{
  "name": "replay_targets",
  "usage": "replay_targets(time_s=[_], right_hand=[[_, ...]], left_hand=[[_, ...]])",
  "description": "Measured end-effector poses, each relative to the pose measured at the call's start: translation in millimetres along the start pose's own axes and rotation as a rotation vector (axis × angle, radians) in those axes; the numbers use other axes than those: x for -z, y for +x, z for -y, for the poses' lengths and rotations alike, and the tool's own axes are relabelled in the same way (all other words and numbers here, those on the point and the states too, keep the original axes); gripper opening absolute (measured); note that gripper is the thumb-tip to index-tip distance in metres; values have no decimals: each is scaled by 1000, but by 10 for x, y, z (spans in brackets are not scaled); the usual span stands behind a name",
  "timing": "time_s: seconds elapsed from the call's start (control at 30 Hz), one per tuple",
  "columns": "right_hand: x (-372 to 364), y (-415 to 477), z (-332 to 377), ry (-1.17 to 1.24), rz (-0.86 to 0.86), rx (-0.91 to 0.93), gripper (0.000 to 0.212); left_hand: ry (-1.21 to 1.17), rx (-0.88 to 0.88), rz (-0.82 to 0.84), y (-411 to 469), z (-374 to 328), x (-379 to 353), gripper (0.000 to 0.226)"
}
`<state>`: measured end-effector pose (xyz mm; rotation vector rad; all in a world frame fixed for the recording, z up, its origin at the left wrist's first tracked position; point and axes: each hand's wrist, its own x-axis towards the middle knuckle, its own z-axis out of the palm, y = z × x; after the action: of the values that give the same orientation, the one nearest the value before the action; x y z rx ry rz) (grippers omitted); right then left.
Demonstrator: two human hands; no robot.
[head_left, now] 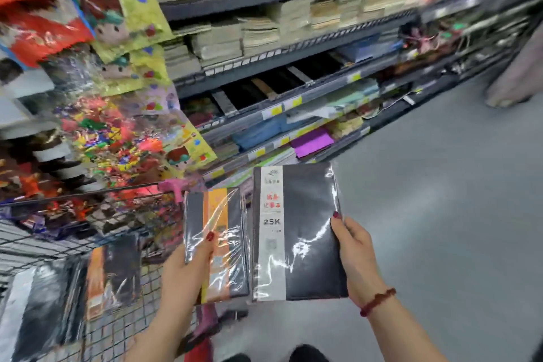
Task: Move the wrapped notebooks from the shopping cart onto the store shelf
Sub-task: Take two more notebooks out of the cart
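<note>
The left hand (188, 270) grips an orange-banded wrapped notebook (232, 258) at its lower left edge, thumb on the front. The right hand (357, 256) pinches a bigger white-banded wrapped notebook (305, 229) at its right edge, thumb on the cover. Both notebooks are in the air, between the shopping cart (88, 194) and the store shelf (264, 64), partly above the grey floor (440, 214). The risk I see is the glossy plastic wrap: each notebook is held by one edge only, so it can slide out of the fingers and fall when the arm reaches forward. The two notebooks are just beside each other, so their inner edges may catch. A dark open slot (264, 88) shows on the shelf, and a corner can hit the shelf's front edge if it goes in too low. Both covers face the person, the long axis runs from the person toward the shelf, and the printed bands lie along the left side. More wrapped notebooks (114, 276) lie in the cart.
</note>
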<state>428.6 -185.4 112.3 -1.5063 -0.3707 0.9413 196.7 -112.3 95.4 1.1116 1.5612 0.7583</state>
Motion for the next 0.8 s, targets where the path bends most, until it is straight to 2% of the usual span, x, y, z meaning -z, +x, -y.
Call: replay_targets(time_s=[0.07, 0.1, 0.17, 0.27, 0.37, 0.5, 0.67, 0.8], right_hand=[[253, 74, 144, 21, -31, 13, 53], [366, 112, 211, 27, -41, 25, 48], [559, 198, 338, 24, -40, 60, 55], [785, 366, 492, 29, -51, 81, 69], [933, 558, 643, 59, -72, 89, 68], [1078, 895, 784, 90, -91, 80, 56], [1143, 1531, 953, 32, -95, 90, 68], [1110, 2278, 1155, -1, -75, 96, 68]], left_hand=[[0, -23, 14, -44, -104, -269, 37], [6, -36, 29, -36, -135, -391, 43], [31, -62, 62, -28, -244, -614, 55], [51, -88, 100, 72, -380, -898, 51], [74, -135, 128, 178, -525, -1162, 47], [68, -173, 137, 391, -710, -1491, 43], [13, -127, 172, 808, -940, -1998, 40], [11, -50, 125, 1338, -1202, -2408, 60]])
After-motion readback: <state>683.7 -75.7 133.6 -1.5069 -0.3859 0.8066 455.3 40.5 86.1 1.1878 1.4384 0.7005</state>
